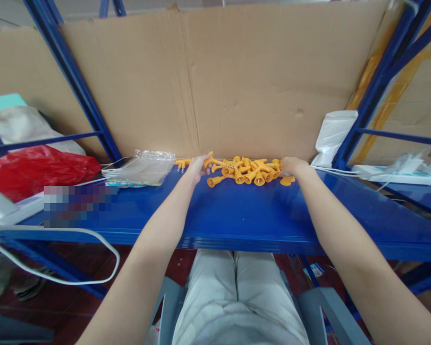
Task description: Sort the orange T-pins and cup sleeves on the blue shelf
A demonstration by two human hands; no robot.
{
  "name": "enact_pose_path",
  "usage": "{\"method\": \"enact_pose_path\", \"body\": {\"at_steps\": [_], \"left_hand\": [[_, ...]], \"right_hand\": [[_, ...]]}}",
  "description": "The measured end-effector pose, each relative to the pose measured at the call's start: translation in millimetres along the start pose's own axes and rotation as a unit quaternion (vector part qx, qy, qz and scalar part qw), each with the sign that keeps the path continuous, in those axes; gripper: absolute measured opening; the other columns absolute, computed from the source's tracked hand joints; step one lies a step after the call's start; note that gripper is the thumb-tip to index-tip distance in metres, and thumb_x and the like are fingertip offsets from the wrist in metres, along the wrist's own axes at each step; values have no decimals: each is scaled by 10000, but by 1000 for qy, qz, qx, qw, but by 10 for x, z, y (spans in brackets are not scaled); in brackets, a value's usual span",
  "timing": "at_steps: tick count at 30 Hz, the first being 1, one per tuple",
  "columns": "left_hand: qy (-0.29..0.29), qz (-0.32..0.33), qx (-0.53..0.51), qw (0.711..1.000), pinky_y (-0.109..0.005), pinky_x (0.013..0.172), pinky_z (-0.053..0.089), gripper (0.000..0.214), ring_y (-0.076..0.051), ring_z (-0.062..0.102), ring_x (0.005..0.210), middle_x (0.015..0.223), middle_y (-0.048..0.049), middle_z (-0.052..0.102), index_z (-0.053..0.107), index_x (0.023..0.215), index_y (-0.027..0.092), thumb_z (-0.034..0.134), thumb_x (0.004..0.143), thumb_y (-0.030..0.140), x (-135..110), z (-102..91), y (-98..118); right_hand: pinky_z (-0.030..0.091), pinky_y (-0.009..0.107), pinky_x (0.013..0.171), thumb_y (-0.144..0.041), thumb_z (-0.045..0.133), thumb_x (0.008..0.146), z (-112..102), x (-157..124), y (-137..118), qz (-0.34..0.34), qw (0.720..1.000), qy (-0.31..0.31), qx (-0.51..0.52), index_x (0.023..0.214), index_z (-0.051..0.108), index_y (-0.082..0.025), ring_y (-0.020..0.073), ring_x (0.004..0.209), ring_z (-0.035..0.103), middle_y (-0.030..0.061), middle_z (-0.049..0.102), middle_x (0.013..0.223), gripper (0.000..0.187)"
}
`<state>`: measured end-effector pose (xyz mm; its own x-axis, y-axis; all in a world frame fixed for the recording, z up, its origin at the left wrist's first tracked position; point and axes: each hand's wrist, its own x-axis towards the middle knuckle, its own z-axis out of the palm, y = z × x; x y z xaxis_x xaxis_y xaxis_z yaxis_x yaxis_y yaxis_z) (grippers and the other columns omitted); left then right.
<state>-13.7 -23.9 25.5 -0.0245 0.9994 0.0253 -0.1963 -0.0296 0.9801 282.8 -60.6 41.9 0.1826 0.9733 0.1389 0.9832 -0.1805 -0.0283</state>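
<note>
Blue painted metal shelf [244,215], backed by a tall brown cardboard sheet [255,81], bears a heap of orange-yellow plastic funnel-ended pieces [258,179] at its far middle, between the two hands; the left hand [199,167] pinches an orange-yellow plastic handle with a spiral shaft [209,159] at the heap's left end, the shaft pointing right; it could snag a neighbouring piece, since they lie jumbled close together; a careless nudge could set the round pieces rolling toward the near edge; the right wrist could sweep aside the flat orange-yellow plastic piece [287,181] just on its near side; both arms reach far forward, slanting inward; the right hand [293,166] is at the heap's right end, its fingertips hidden, so I cannot tell its grip.
</note>
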Motion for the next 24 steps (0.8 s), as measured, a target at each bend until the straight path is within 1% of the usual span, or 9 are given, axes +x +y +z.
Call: {"method": "enact_pose_path", "body": {"at_steps": [2,4,5,7,8,10,15,19,24], "left_hand": [[-10,2,-1,1000,-162,351,302,269,-53,390,297,427,34,498,561,683,157,573,950,187,5,1,-6],[-19,1,0,1000,-166,355,303,271,-52,389,304,425,34,494,567,673,156,585,942,186,15,3,-14],[-21,0,2,1000,-167,357,302,272,-52,387,307,421,36,488,568,667,157,595,936,186,19,5,-17],[-24,0,9,1000,-170,360,295,271,-52,386,317,416,39,475,571,657,157,618,922,186,22,8,-23],[-26,1,12,1000,-170,363,291,267,-52,389,324,418,40,472,577,655,155,634,914,188,20,9,-25],[-37,5,17,999,-170,369,287,257,-52,405,341,429,37,478,594,655,151,667,897,194,8,11,-26],[-72,3,25,997,-175,392,297,266,-56,427,370,450,20,506,643,665,138,640,925,197,-20,18,-26],[-96,-5,29,995,-181,421,321,267,-57,448,391,499,-5,560,665,671,133,675,918,236,-16,21,-36],[-141,1,55,989,-172,431,334,262,-54,484,417,538,-10,579,658,670,125,768,854,276,-45,37,-38]], "right_hand": [[555,376,818,-147,667,800,-60,-81,-77,36,999,-1,-21,1165,735,-80,329,1074,711,258,732,1119,378],[544,385,852,-195,605,864,-83,-146,-169,14,998,54,-18,1228,694,-82,328,1117,689,256,706,1191,391],[539,397,875,-218,581,887,-75,-171,-221,-23,995,92,-11,1268,662,-83,331,1137,676,254,686,1234,411],[518,439,943,-222,527,921,-25,-206,-339,-134,977,168,11,1340,597,-104,330,1195,641,232,641,1331,442],[507,463,973,-222,509,932,11,-222,-405,-195,963,183,24,1367,573,-115,330,1230,618,221,624,1364,453],[490,493,1010,-212,480,946,90,-260,-547,-287,939,184,48,1403,538,-131,323,1298,571,201,600,1410,467],[460,514,1057,-247,476,983,230,-402,-845,-390,905,157,65,1494,461,-167,312,1326,555,172,579,1456,517],[461,506,1065,-207,480,976,285,-447,-921,-438,882,153,74,1477,498,-219,295,1333,556,129,586,1462,502],[464,463,1072,-199,454,985,288,-446,-925,-449,878,149,76,1511,462,-216,267,1319,570,107,573,1481,526]]}}
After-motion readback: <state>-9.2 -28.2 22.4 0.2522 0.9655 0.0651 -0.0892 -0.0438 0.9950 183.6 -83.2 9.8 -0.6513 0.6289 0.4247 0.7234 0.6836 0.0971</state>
